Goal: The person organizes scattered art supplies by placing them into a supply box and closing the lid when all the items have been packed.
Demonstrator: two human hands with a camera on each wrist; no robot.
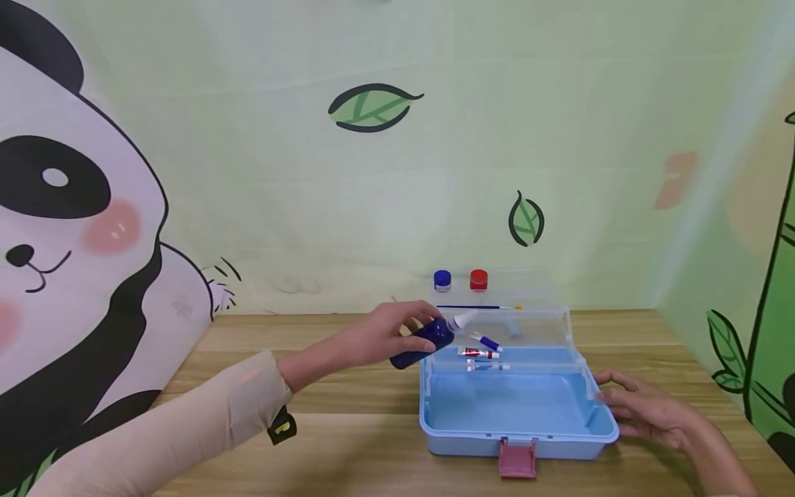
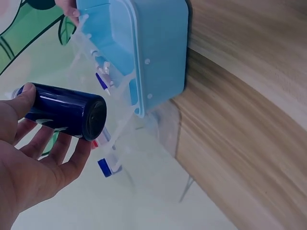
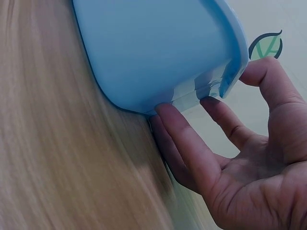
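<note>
My left hand (image 1: 388,335) grips a dark blue bottle (image 1: 422,345) with a pale pointed nozzle, tilted above the left side of an open light blue storage box (image 1: 518,445). In the left wrist view, thumb and fingers lie around the bottle (image 2: 62,108). My right hand (image 1: 652,407) touches the box's right wall, its fingertips against the side and rim in the right wrist view. Clear trays stand unfolded at the back of the box. They carry small paint tubes (image 1: 478,353), a paintbrush (image 1: 468,306), a blue-lidded jar (image 1: 442,281) and a red jar (image 1: 478,279).
The box stands on a wooden table (image 1: 348,442), its pink latch (image 1: 517,460) hanging down at the front. Behind the table hangs a green backdrop (image 1: 279,172) printed with a panda and leaves. A dark wrist strap end (image 1: 282,426) hangs under my left sleeve.
</note>
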